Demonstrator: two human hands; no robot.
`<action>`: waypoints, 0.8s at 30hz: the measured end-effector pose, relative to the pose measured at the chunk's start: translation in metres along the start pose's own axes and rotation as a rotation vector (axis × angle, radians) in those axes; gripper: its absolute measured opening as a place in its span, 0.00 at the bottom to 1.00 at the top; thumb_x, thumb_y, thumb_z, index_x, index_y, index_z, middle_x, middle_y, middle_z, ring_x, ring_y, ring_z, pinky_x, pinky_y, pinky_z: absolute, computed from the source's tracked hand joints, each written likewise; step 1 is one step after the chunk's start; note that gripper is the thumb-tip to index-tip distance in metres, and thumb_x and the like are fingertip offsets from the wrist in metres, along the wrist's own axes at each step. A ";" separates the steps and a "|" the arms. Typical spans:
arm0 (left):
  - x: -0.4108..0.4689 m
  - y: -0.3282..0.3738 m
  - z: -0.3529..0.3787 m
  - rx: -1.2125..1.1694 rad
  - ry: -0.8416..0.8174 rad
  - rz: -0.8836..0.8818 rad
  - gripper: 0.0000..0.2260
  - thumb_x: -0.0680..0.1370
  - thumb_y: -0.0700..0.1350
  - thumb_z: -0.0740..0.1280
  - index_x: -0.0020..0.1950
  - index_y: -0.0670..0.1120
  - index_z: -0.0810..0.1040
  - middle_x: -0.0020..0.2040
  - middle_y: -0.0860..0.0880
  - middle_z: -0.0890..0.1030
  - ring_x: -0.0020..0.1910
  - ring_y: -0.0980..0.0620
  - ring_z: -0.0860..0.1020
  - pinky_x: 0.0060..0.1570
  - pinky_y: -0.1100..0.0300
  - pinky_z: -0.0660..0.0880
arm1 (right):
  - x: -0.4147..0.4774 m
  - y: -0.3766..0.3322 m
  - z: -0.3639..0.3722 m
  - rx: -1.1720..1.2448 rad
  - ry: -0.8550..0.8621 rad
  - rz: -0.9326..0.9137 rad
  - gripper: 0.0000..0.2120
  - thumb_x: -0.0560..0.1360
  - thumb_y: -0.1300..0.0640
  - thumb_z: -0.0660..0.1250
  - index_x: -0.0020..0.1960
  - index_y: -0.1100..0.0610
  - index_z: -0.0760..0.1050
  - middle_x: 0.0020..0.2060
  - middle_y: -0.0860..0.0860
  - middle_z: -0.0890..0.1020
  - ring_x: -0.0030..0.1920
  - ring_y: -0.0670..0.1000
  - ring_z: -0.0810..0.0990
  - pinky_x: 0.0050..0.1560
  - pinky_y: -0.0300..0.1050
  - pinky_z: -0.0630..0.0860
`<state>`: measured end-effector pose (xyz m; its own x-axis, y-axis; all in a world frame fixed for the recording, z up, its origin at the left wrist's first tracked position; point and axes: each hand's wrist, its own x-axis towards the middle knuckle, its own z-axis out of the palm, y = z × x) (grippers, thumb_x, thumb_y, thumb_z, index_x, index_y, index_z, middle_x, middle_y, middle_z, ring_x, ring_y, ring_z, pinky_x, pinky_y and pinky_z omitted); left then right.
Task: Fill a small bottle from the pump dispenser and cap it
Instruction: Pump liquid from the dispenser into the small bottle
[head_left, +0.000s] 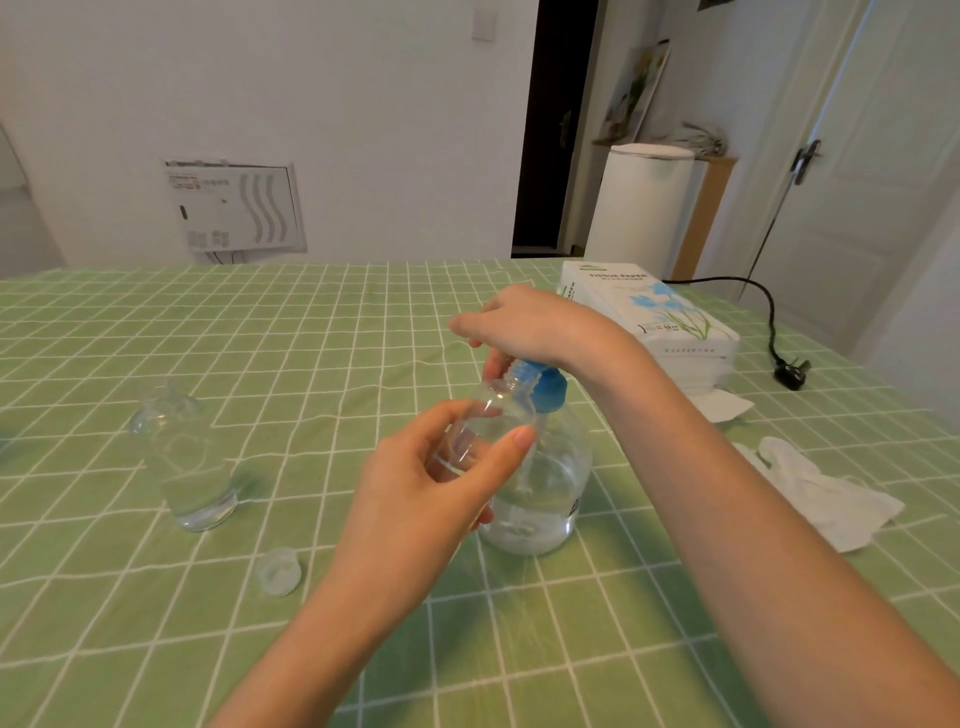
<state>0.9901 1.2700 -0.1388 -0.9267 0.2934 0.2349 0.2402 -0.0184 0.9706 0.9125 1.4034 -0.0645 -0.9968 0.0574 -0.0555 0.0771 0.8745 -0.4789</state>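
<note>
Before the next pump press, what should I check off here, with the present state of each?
1. Small bottle held in left hand: ok.
2. Bottle mouth at the pump dispenser nozzle: ok.
3. Right hand on the blue pump head: ok.
4. Dispenser has liquid left: ok.
5. Cap ready on the tablecloth: ok.
6. Fill level in the small bottle: cannot tell.

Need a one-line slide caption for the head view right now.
Left hand holds the small bottle at the pump dispenser while right hand presses its blue top; cap waits on the tablecloth.
</note>
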 end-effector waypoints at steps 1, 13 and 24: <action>0.000 0.001 0.000 -0.002 -0.001 0.002 0.18 0.59 0.63 0.69 0.45 0.59 0.82 0.35 0.46 0.82 0.26 0.56 0.77 0.27 0.69 0.73 | 0.000 -0.001 -0.002 0.001 0.009 -0.007 0.22 0.78 0.46 0.58 0.59 0.63 0.77 0.51 0.58 0.84 0.43 0.53 0.78 0.42 0.45 0.70; 0.001 0.002 0.001 -0.007 0.001 0.024 0.18 0.61 0.62 0.69 0.46 0.56 0.81 0.35 0.45 0.82 0.27 0.56 0.77 0.27 0.69 0.73 | 0.001 -0.005 -0.007 -0.011 -0.005 0.006 0.23 0.78 0.46 0.58 0.59 0.63 0.77 0.49 0.57 0.85 0.49 0.54 0.82 0.38 0.41 0.69; 0.000 -0.001 0.000 0.019 0.000 0.000 0.17 0.60 0.63 0.69 0.45 0.59 0.82 0.35 0.49 0.83 0.26 0.57 0.77 0.28 0.69 0.74 | -0.001 -0.001 0.002 0.005 -0.015 0.027 0.21 0.78 0.46 0.58 0.58 0.62 0.77 0.51 0.57 0.84 0.45 0.54 0.78 0.42 0.45 0.71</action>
<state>0.9900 1.2704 -0.1395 -0.9267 0.2934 0.2347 0.2455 0.0000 0.9694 0.9136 1.4018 -0.0655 -0.9939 0.0741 -0.0816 0.1044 0.8702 -0.4814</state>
